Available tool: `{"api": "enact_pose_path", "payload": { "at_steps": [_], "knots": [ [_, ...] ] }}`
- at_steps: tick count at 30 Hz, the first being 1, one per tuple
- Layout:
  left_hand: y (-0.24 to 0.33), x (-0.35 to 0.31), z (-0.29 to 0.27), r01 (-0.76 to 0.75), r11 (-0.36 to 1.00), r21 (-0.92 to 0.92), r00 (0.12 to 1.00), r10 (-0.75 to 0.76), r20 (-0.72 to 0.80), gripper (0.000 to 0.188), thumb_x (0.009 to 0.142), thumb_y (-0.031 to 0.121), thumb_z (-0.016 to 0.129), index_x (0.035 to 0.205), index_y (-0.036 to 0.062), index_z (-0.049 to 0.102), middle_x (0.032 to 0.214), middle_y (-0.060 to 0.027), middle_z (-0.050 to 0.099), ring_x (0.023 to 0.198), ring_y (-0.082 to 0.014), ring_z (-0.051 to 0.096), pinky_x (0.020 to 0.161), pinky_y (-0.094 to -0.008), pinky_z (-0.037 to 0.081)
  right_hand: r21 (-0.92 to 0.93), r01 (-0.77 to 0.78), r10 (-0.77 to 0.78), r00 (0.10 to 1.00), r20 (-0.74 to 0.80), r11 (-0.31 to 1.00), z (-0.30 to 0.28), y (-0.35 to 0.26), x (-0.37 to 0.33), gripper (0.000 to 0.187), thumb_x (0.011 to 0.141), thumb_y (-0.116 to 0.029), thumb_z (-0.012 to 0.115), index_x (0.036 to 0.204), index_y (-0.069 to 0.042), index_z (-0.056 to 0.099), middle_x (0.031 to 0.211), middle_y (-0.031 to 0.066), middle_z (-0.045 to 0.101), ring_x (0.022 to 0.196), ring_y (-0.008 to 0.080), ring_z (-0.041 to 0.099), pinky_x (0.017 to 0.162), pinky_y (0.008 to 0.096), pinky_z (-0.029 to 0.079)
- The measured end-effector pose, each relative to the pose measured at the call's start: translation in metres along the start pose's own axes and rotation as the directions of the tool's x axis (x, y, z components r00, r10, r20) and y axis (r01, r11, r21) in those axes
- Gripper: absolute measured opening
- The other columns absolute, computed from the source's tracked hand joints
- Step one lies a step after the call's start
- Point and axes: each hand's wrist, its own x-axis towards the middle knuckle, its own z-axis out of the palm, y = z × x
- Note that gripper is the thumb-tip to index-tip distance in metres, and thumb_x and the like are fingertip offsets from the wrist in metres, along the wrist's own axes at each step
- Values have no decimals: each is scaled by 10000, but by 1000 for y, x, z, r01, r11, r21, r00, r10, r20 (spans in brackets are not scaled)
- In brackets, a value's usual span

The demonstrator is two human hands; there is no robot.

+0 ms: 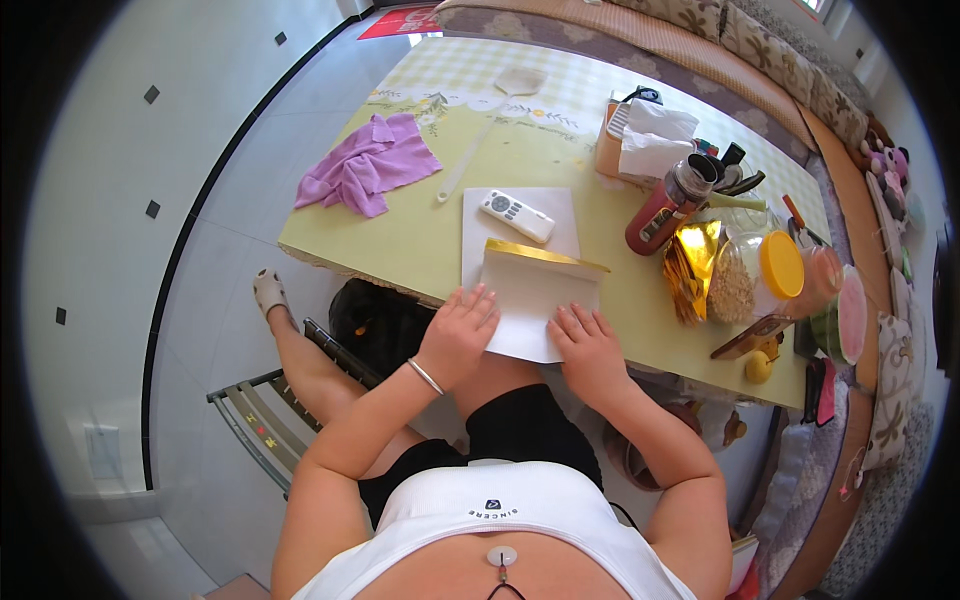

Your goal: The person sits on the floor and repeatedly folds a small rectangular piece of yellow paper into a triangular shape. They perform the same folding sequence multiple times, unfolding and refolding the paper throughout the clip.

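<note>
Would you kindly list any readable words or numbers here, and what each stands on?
White top: dark letters by an emblem, readable, but I won't copy them.
Red mat: pale characters, too incomplete to read.
Tablecloth: script, too blurred.
Bottle: label, too small.
Remote: button marks, too small.
Gold-edged paper: none visible.

Paper sheet: white, gold strip along its far edge. Bench: pale yellow-green, bears green-and-white check and floral sprigs. Cloth: plain lilac. Remote control: white, dark buttons. Foil: gold. Jar lid: yellow.
</note>
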Motion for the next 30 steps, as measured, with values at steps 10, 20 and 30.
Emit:
{"api": "enact_pose_path", "payload": {
  "at_steps": [10, 20, 30],
  "knots": [
    [-37, 14, -15, 80, 913, -400, 991, -29, 131, 98, 766, 59, 723, 842, 9, 687, 1420, -248, 557, 1310, -471, 514, 1089, -465, 445, 537, -51, 50, 999, 16, 842, 3, 52, 26, 86, 860, -139, 764, 932, -93, 752, 1483, 121, 550, 1449, 415, 388, 1141, 478, 389],
    [-40, 17, 20, 391, 806, -445, 900, -437, -1, 192, 790, 135, 745, 757, -39, 672, 1061, -189, 693, 1025, -351, 618, 909, -402, 494, 792, -366, 483, 869, 104, 489, 40, 77, 62, 183, 863, -173, 764, 918, -1, 735, 978, 137, 709, 915, 262, 671, 817, 351, 515],
    [-37, 28, 28, 543, 823, -165, 821, -562, -100, 206, 728, 154, 768, 733, 20, 612, 819, -148, 581, 847, -359, 562, 798, -456, 488, 491, -457, 564, 821, -88, 742, 48, 60, 95, 198, 853, -300, 757, 893, -106, 746, 881, 85, 698, 786, 293, 671, 693, 403, 531]
  ]
}}
